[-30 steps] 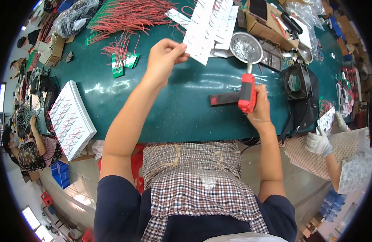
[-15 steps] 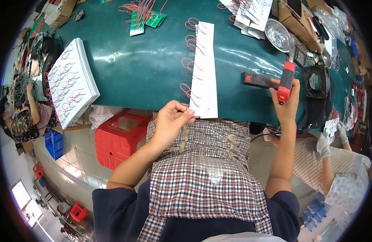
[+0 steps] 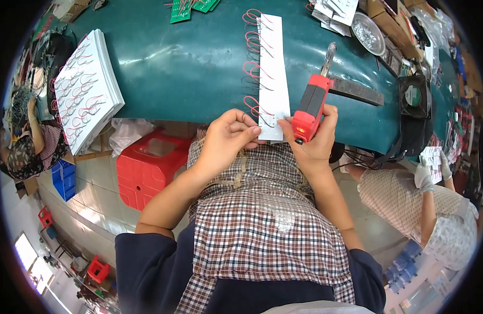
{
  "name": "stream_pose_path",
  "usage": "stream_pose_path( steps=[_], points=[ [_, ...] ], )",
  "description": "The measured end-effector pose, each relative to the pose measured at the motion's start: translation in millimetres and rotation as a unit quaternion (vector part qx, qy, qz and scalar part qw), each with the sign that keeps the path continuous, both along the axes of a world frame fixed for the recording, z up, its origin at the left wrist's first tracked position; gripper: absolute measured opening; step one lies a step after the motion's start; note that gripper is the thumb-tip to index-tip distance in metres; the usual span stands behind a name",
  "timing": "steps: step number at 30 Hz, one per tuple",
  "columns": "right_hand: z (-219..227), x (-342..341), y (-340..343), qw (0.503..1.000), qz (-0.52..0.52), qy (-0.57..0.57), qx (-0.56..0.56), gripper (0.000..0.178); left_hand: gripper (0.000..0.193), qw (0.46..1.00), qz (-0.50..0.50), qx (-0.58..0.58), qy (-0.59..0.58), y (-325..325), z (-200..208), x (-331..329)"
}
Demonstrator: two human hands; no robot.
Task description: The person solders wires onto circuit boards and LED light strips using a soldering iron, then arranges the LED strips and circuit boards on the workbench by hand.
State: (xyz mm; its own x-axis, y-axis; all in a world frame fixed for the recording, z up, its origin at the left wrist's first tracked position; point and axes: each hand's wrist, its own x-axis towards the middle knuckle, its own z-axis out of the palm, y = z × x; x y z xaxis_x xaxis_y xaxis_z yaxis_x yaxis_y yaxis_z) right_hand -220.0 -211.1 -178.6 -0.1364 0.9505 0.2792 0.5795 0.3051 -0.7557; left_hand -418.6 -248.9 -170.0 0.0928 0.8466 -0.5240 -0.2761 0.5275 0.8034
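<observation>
We see the white strip (image 3: 274, 73) running away from the near edge of the green table (image 3: 189, 73), red and black wire loops (image 3: 250, 62) sticking out along its left side. Our left hand (image 3: 226, 141) has thumb and fingers pinched on its near left corner; our right hand (image 3: 315, 149) is clamped round the grip of a red-and-black tool (image 3: 310, 104), its thumb close to the strip's right edge, contact unclear. We judge the strip light and bendable, apt to slide on the glossy tabletop, its thin wires easily snagged, so we best hold the bare near corners, clear of the loops and the tool's metal tip (image 3: 329, 55).
</observation>
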Motion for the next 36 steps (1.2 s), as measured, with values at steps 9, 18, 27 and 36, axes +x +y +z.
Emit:
stream_pose_path(
  steps=[9,18,27,36],
  points=[
    [-8,2,-3,0.967,-0.06,0.231,-0.089,0.062,0.015,0.997,0.061,0.05,-0.009,-3,-10,5],
    [-14,48,-12,0.947,-0.159,0.258,-0.109,0.064,0.019,0.792,-0.013,0.266,0.549,11,7,-12],
    [-31,36,-18,0.967,-0.178,0.165,-0.075,0.069,0.08,0.645,-0.248,0.507,0.515,63,-35,28],
    [-19,36,-7,0.993,-0.081,-0.066,0.048,0.056,0.074,0.641,-0.231,0.452,0.576,54,-29,12]
  ],
)
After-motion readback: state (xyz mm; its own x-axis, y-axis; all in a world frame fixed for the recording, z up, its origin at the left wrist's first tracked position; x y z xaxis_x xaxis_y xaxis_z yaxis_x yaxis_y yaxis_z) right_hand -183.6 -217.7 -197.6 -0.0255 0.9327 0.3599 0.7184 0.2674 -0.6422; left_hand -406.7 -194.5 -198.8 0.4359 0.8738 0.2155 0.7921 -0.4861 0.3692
